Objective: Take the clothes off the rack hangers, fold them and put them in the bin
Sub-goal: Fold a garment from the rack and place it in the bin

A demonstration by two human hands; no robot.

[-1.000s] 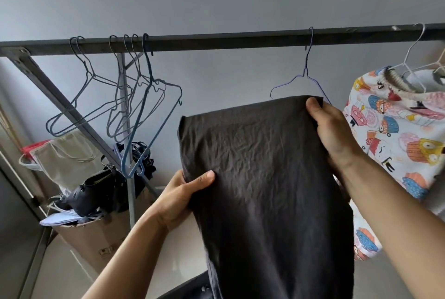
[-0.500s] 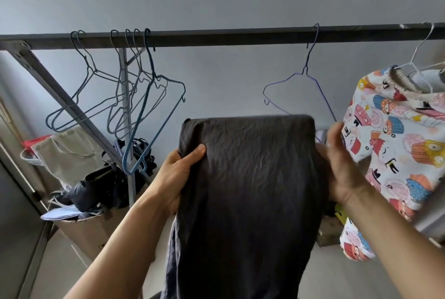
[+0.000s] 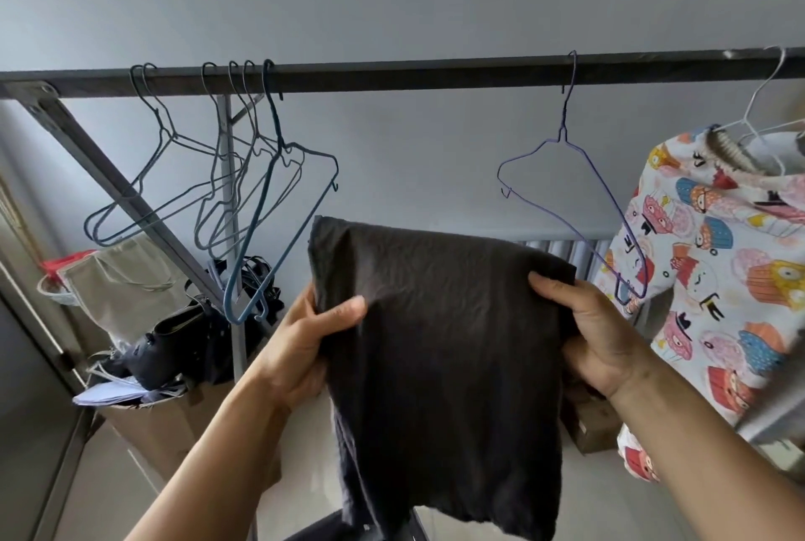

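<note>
Head view: looking up at a clothes rack, both forearms raised in front.
Held: dark garment (image 3: 440, 344), folded over on itself and wrinkled, up in the air between the two hands. It sits below the rack bar (image 3: 414, 76) and is on no hanger. Its lower edge hangs loose near the bottom of the frame.
Left: left hand (image 3: 305, 340) clamped on the garment's left edge, thumb across the front, fingers hidden behind the cloth.
Right: right hand (image 3: 596, 335) clamped on the upper right corner, thumb on top, fingers curled under and behind.
Bar, middle: purple hanger (image 3: 566, 174), bare and tilted, just above and right of the garment.
Bar, left end: bunch of bare hangers (image 3: 244, 174).
Far right: printed shirt (image 3: 718, 261) on a white hanger (image 3: 758, 104), close behind the right hand.
Low left: black bag (image 3: 183, 335) atop a cardboard box (image 3: 148, 423).
</note>
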